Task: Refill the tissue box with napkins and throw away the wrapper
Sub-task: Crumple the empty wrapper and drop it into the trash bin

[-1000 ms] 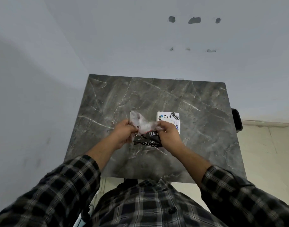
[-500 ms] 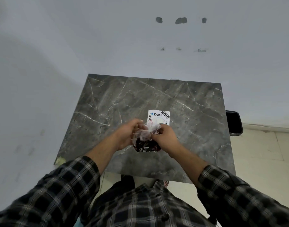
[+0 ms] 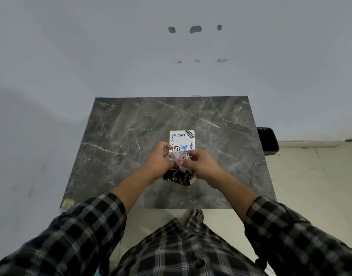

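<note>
The wrapper [image 3: 178, 172], spread wide between the hands a second ago, is now bunched into a wad — emptied and ready for binning, I'd guess. Left hand [image 3: 158, 158] and right hand [image 3: 199, 162] each pinch its crumpled top, low over the bench [image 3: 115, 140]; the stickered tissue box [image 3: 182, 139] lies just beyond.

Grey marble table [image 3: 131, 136] by wall; yellow tape [image 3: 68, 202] on near-left corner.

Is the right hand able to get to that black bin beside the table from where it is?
Probably yes. The right hand is busy crumpling the wrapper with the left hand, but the bin stands off the table's right edge, with nothing between.
</note>
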